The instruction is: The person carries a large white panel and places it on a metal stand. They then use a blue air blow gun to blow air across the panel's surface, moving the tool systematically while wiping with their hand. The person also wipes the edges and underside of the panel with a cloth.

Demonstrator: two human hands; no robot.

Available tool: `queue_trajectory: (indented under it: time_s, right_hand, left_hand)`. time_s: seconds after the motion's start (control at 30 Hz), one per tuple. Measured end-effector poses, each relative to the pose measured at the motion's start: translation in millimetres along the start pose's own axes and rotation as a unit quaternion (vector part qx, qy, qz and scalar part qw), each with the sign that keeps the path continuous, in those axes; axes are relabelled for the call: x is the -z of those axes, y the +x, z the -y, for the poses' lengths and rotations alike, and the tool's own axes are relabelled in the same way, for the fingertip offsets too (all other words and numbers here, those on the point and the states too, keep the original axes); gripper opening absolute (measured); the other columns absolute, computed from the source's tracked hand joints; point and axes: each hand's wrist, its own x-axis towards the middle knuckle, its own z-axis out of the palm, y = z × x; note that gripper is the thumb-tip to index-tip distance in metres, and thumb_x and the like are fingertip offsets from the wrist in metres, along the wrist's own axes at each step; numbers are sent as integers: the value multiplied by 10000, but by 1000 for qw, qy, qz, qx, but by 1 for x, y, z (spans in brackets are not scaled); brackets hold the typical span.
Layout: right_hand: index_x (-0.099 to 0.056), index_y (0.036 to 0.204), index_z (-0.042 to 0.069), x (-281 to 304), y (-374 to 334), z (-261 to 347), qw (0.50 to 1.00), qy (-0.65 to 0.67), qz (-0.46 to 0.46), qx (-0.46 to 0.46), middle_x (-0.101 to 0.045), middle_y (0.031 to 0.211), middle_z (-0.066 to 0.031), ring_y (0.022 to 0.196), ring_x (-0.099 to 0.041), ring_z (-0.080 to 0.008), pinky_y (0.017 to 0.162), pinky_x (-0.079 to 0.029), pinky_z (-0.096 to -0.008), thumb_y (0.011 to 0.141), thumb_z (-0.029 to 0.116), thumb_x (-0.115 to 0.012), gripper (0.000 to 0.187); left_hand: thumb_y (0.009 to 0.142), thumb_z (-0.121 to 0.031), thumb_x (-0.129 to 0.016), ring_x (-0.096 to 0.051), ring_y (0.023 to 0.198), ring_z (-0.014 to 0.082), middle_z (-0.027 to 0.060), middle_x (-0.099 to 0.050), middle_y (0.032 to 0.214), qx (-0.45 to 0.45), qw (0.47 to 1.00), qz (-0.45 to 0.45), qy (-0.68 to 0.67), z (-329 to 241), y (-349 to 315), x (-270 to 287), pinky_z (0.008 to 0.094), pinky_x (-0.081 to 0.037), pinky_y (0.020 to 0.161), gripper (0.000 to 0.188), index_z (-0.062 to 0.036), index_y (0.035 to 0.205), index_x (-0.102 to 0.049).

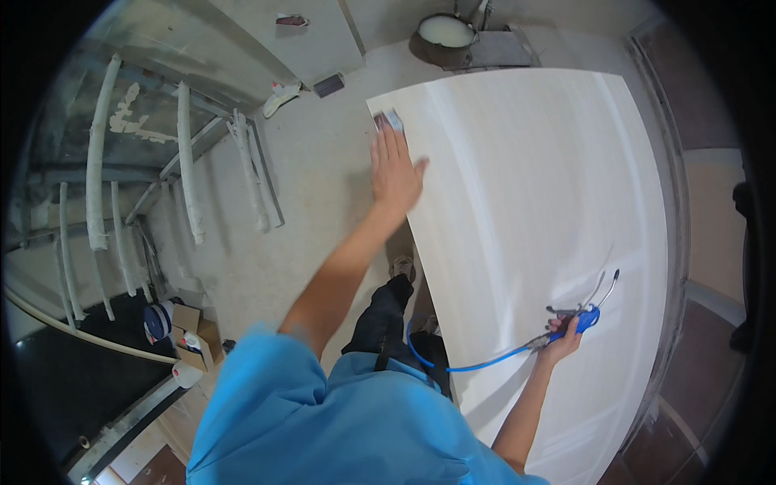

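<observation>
A large pale wooden panel (550, 186) with whitish streaks lies flat in front of me and to my right. My left hand (396, 178) is stretched over its far left corner, fingers extended onto a small sanding pad (390, 121), reddish-brown and grey, held against the surface. In my right hand (563, 343) is a blue air blow gun (588, 318) with a thin bent metal nozzle, gripped just above the panel's right part. From its handle a blue hose (485, 365) curves left across the panel and over its near edge.
A rack with wrapped bars (99, 153) stands on the left. Beyond the panel is a round bucket (446, 32) of whitish liquid. A dark block (329, 85) and a white bottle-like item (280, 99) lie on the floor. An open cardboard box (198, 331) sits lower left.
</observation>
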Motion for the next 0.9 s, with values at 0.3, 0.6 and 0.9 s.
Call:
queue_trajectory:
  time_s: [0.3,0.6,0.9]
  right_hand:
    - [-593,1008,-3,-8,-1,4,997,29,75,15,-652,798,-104,581,-568,-134,476,-444,-252,1077,242,-636,258]
    - [-579,942,26,-13,4,9,986,61,154,6,-647,783,-81,588,-577,-118,489,-460,-251,1071,254,-653,272]
    - [-574,931,29,-13,-1,10,989,37,145,22,-653,794,-84,587,-582,-118,479,-453,-253,1068,260,-653,280]
  left_hand:
    - [1005,-498,-623,-210,1591,456,346,-259,1672,-17,990,122,-69,-120,-265,42,540,-186,1299,938,154,1585,-280]
    - [968,-251,-706,-494,1279,418,248,-522,1342,33,987,40,-153,-167,-354,58,540,-378,1121,445,23,1291,-570]
    - [1019,-185,-661,-509,1323,407,224,-526,1399,368,812,-129,-434,-175,-330,-7,496,-373,1140,469,33,1384,-461]
